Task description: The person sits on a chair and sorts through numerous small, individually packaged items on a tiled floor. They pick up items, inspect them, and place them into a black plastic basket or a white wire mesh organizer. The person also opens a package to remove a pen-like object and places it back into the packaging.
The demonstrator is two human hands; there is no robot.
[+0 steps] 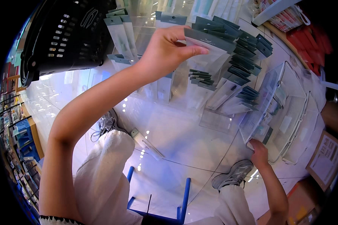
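Note:
My left hand (174,46) pinches the green header card of a clear plastic packet (209,45) between thumb and fingers. The packet is above a dense cluster of similar packets with dark green headers (242,70), fanned upright in rows. At the lower right, my right hand (259,154) grips the near corner of a white wire mesh basket (259,112); its fingertips are partly hidden by the rim. A few green-headed packets (266,130) lie inside that basket. One slim packet (148,144) rests on the tiled floor between my feet.
A black plastic basket (64,42) stands at the upper left. More white mesh baskets (300,126) are at the right, near a cardboard box (325,157). A clear tray (217,121) holds packets. Blue stool legs (186,197) are below me; stocked shelves (22,140) line the left.

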